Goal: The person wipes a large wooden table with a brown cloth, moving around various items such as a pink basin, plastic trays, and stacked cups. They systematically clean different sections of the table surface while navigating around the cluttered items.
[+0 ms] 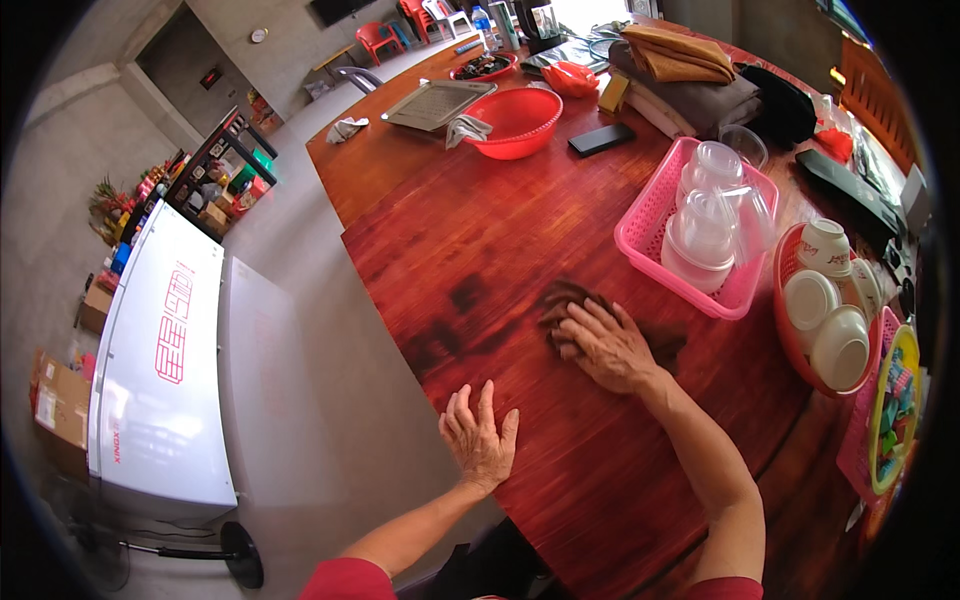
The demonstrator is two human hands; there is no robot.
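A dark brown cloth [665, 338] lies bunched on the red-brown wooden table [440, 250]. My right hand [608, 345] presses down on it with slightly curled fingers, and folds of cloth stick out on both sides. Part of the cloth is hidden under the palm. Close to the table's left edge rests my left hand [478, 436], open, fingers spread and holding nothing. Beyond my right hand stands a pink plastic basket [640, 255] with clear plastic containers [697, 240] in it.
A red basket [783, 330] of white bowls [838, 345] and a yellow-rimmed basket [893, 490] stand at the right. Farther back are a red basin [515, 125], a black phone [601, 139], a grey tray [437, 104] and folded cloths [690, 85]. A white freezer-like box [155, 370] stands left of the table.
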